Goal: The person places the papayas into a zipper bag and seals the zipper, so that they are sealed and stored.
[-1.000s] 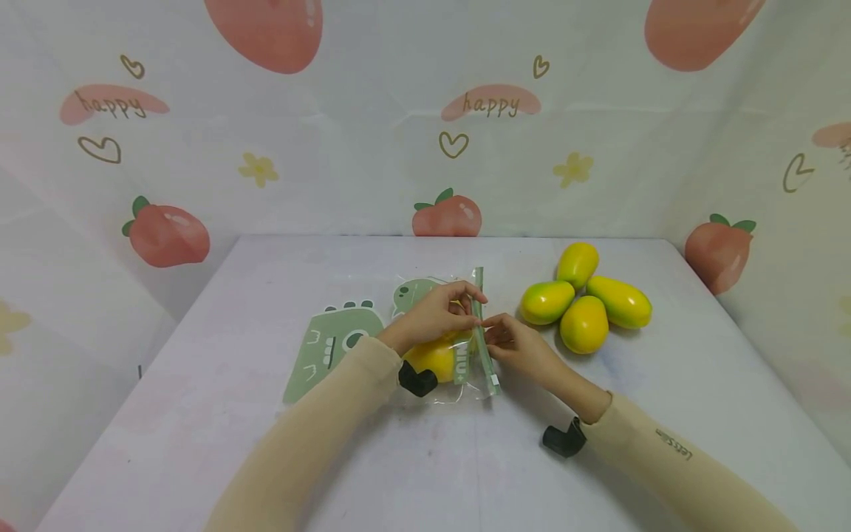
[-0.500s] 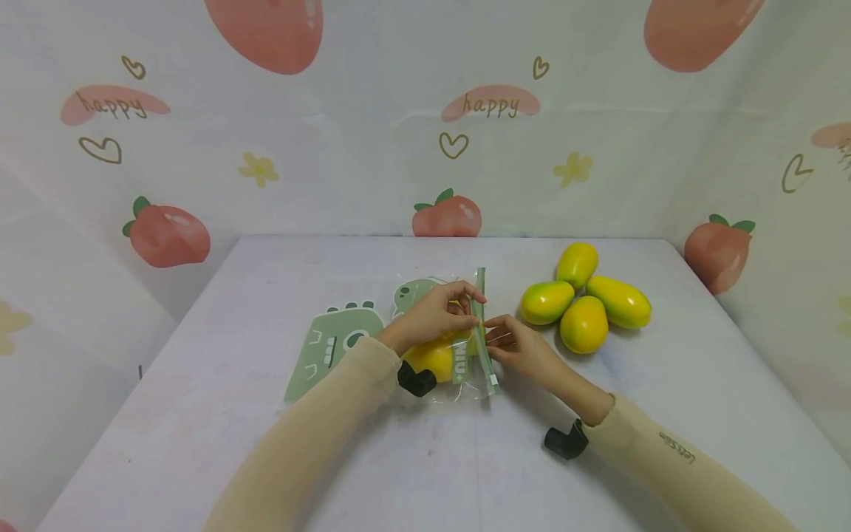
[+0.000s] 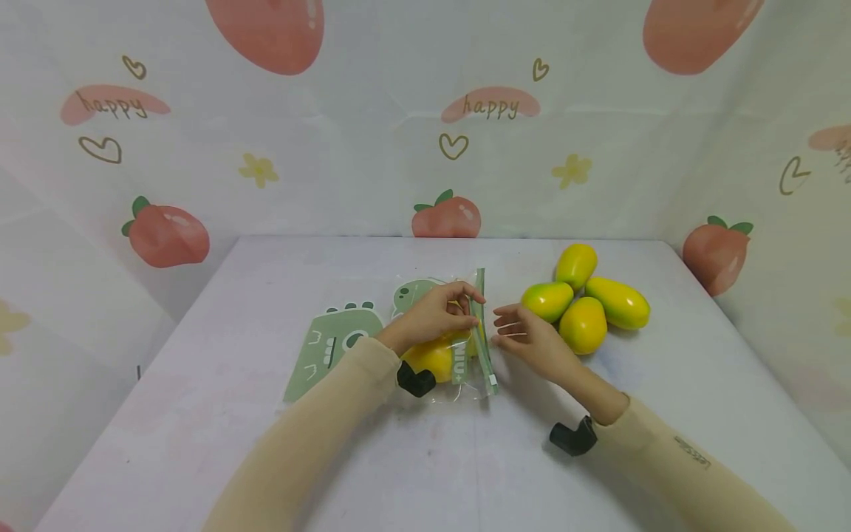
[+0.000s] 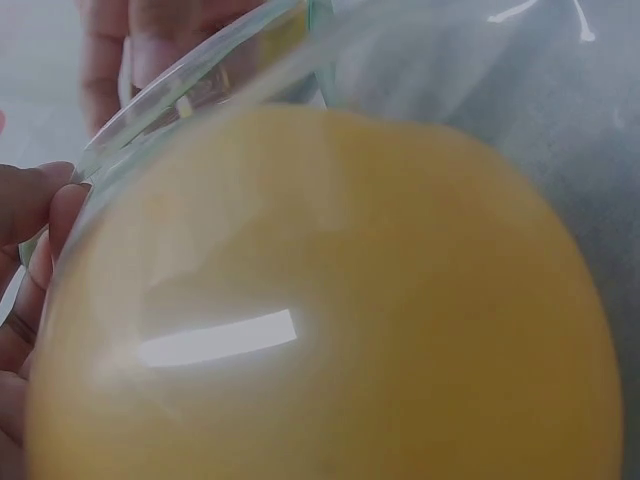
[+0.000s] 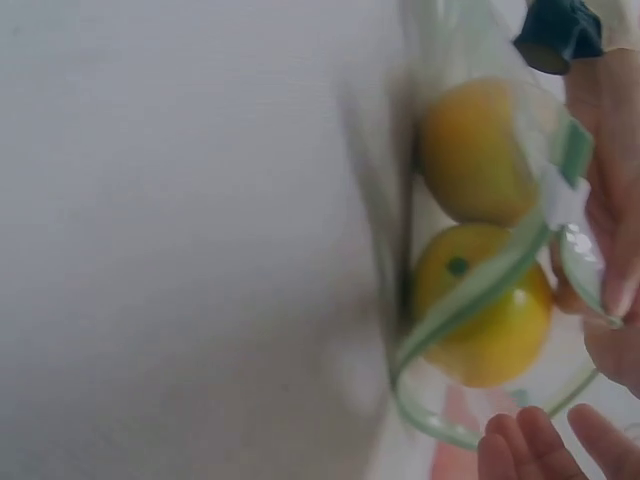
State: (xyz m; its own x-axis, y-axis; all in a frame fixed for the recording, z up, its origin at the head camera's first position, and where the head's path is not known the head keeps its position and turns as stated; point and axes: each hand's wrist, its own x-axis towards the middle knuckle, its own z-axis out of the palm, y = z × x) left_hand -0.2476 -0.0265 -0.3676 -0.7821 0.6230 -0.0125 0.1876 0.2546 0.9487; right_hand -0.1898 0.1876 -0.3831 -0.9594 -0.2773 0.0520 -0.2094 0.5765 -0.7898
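Note:
A clear zip bag (image 3: 457, 391) with a green zipper strip and a dinosaur print lies mid-table. Yellow mangoes (image 3: 428, 360) are inside it; two (image 5: 482, 305) show in the right wrist view, where the bag's mouth gapes and a white slider (image 5: 563, 200) sits on the strip. My left hand (image 3: 433, 314) reaches over the bag and pinches one side of its mouth. Just right of the strip, my right hand (image 3: 537, 344) has its fingers loosely bent, apart from the bag and holding nothing. A mango (image 4: 330, 300) behind clear film fills most of the left wrist view.
Several yellow-green mangoes (image 3: 583, 325) lie clustered on the table to the right, close behind my right hand. A green cartoon-monster shape (image 3: 332, 347) lies left of the mangoes in the bag. A fruit-printed cloth (image 3: 346, 177) hangs behind the table.
My right hand has let go of the bag's mouth and drawn back to the right, its fingers spreading. The left hand has kept its pinch at the same place.

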